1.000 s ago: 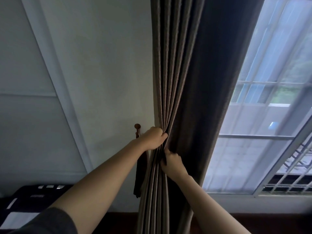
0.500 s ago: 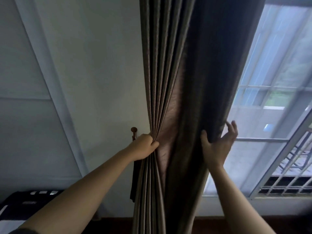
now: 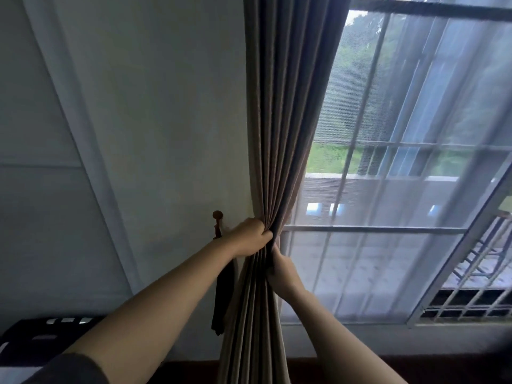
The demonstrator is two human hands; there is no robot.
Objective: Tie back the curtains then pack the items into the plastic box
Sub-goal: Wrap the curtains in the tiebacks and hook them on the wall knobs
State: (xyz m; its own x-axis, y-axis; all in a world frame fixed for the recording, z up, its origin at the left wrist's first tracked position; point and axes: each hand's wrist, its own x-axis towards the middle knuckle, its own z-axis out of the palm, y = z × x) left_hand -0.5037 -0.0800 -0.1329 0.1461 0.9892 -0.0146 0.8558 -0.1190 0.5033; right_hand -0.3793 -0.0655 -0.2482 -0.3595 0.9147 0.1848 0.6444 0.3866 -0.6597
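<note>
Surroundings first. A white wall (image 3: 166, 120) is filling the left half of the view, with a pale vertical trim strip (image 3: 83, 151) running down it at a slant. A small brown hook (image 3: 217, 217) is sticking out of the wall just left of the hands, and a dark tieback strap (image 3: 221, 297) is hanging from it, dangling straight down beside the fabric. The left forearm is crossing in front of the strap's upper part. At lower left, a dark patterned piece of furniture (image 3: 36, 339) is showing; too dim to identify. To the right, a sheer white curtain (image 3: 388, 245) is covering the window (image 3: 415, 134); bars, greenery and a balcony rail are showing through it.

The brown curtain (image 3: 277, 120) is hanging between wall and window, gathered into tight pleats. Its long axis is running top to bottom, leaning slightly left toward the bottom, narrowest at the hands and fanning out above and below.

Grip: the left hand (image 3: 249, 239) is clenched around the bunched pleats from the wall side, fingers wrapped over the front folds. The right hand (image 3: 282, 270) is sitting just below it, touching it, fingers curled into the folds from the window side and gripping the same bundle. Both arms are reaching up from the bottom edge; a dark sleeve (image 3: 66, 370) is showing on the left arm.
</note>
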